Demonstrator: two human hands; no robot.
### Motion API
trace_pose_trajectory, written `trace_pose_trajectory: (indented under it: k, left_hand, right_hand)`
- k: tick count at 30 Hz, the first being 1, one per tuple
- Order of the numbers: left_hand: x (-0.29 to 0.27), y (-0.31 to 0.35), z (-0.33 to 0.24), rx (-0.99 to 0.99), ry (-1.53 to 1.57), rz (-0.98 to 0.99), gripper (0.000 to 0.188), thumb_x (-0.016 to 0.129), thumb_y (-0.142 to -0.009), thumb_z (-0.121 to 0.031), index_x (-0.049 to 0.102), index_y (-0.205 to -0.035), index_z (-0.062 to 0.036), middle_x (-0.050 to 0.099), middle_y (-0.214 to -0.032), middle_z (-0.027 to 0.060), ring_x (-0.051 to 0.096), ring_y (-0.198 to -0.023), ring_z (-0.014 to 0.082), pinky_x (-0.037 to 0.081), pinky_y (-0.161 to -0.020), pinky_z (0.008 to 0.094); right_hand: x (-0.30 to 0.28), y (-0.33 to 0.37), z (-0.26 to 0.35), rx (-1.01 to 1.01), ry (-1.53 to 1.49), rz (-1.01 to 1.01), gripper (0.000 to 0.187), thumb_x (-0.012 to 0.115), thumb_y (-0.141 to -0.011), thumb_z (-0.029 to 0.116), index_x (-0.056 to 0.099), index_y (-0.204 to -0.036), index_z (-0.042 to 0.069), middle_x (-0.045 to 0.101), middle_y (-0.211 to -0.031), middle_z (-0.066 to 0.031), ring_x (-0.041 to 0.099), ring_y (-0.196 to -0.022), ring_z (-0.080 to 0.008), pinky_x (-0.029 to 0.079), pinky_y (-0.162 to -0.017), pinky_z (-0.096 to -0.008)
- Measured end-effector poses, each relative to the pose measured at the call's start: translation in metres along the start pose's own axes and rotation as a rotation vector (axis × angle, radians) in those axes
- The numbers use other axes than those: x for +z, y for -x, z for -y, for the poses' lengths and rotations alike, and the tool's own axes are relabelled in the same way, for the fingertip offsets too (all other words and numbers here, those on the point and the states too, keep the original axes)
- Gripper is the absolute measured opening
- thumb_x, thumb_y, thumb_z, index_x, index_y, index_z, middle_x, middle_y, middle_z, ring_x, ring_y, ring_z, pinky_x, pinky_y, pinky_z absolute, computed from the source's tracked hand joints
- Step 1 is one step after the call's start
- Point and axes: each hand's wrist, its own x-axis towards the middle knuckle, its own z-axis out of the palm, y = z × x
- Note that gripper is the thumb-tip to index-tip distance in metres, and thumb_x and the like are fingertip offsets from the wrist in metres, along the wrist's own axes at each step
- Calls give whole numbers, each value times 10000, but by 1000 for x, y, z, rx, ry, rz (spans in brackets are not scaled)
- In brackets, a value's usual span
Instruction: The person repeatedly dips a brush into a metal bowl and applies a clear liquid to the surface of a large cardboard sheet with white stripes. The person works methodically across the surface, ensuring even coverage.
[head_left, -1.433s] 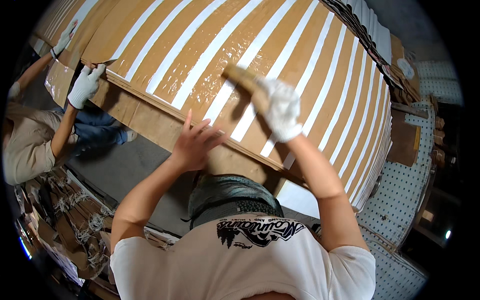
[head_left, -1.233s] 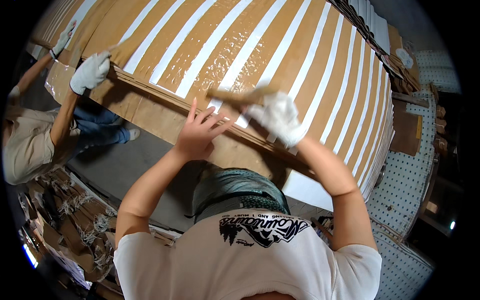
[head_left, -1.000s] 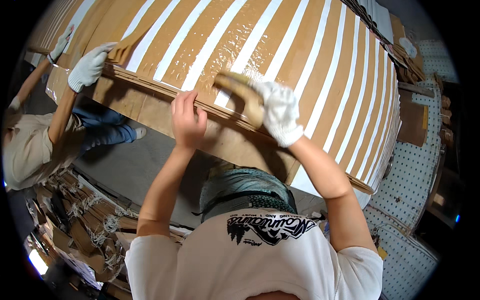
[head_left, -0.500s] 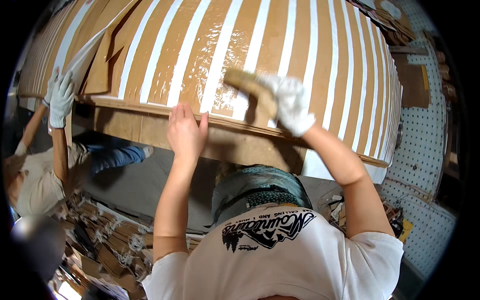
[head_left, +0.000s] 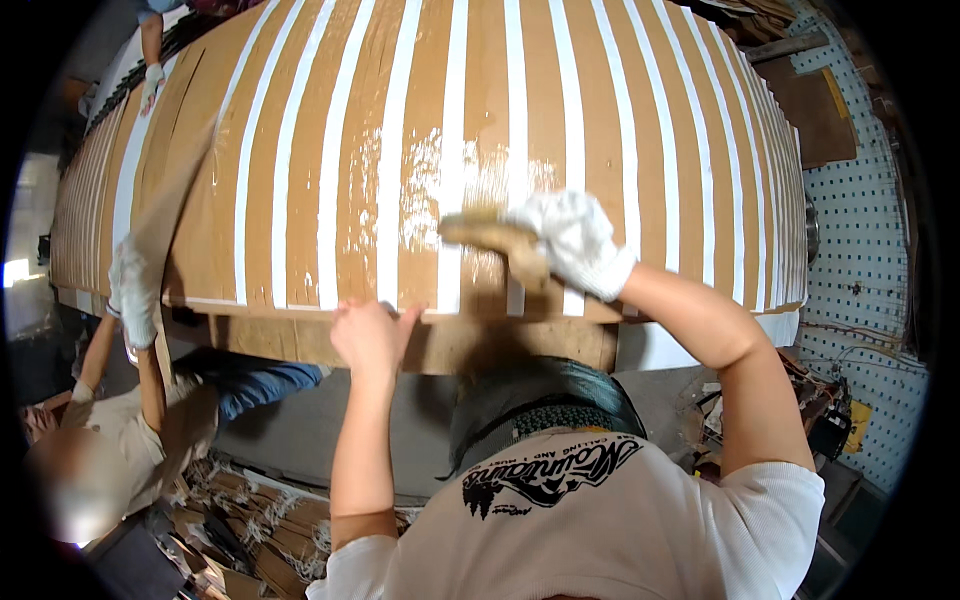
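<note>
Brown paperboard sheets (head_left: 360,120) lie fanned in overlapping rows on the bench, white strips showing between them. A wet gloss covers their middle. My right hand (head_left: 575,240), in a white glove, grips a wide wooden-handled brush (head_left: 485,232) over the sheets' near middle; motion blurs the brush. Whether its bristles touch the sheets is hard to tell. Bare, my left hand (head_left: 368,338) rests at the sheets' front edge, thumb held apart and fingers bent on the edge. On the left, a co-worker's gloved hands (head_left: 135,290) hold a lifted brown sheet (head_left: 180,205).
Another gloved hand (head_left: 152,88) reaches in at the far left. Beneath the sheets runs a wooden bench front (head_left: 450,345). A pale perforated panel (head_left: 850,270) stands at the right. Bundled brown pieces with white ties (head_left: 265,520) cover the floor at lower left.
The sheets and my hands sit lower in view. The brush has moved toward the front edge relative to the sheets. At left, the co-worker's hands now hold the lifted sheet, drawn toward the front.
</note>
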Motion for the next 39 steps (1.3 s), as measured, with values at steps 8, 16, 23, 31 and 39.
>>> trace_pose_trajectory:
  k: [8, 16, 23, 31, 39]
  left_hand:
    - [12, -5, 2, 21, 13, -53, 910, 725, -657, -736, 631, -928, 128, 674, -761, 222, 696, -694, 331, 559, -614, 400]
    - [14, -1, 1, 20, 90, -56, 950, 778, -680, -617, 561, -1086, 214, 665, -959, 335, 624, -1056, 445, 482, -953, 440]
    - [23, 6, -3, 1, 16, -27, 1047, 754, -688, -636, 500, -1180, 252, 556, -1171, 432, 531, -1175, 529, 430, -1031, 474]
    - [14, 2, -6, 1, 54, -47, 938, 765, -737, -549, 509, -1199, 225, 573, -1174, 408, 554, -1166, 499, 455, -1016, 445]
    - [24, 4, -3, 25, -85, -163, 931, 679, -734, -705, 613, -1038, 172, 681, -965, 300, 680, -962, 385, 570, -767, 386]
  right_hand:
    - [-23, -116, -115, 338, -44, 203, 549, 694, -796, 511, 663, -973, -7, 672, -825, -207, 690, -796, -339, 554, -709, -414]
    - [-4, -265, -294, 365, 173, 18, 439, 667, -816, 460, 672, -964, 46, 686, -869, -183, 686, -837, -340, 552, -766, -444]
    - [17, -347, -370, 359, 414, -82, 361, 671, -857, 424, 666, -1036, 111, 691, -997, -110, 656, -1004, -300, 531, -832, -428]
    - [1, -264, -290, 202, 421, -53, 282, 649, -880, 396, 658, -1012, 146, 684, -985, -82, 650, -994, -269, 514, -857, -386]
    - [-25, -49, -120, -82, 230, 112, 377, 664, -777, 318, 572, -1112, 172, 577, -932, -52, 582, -903, -231, 468, -789, -385]
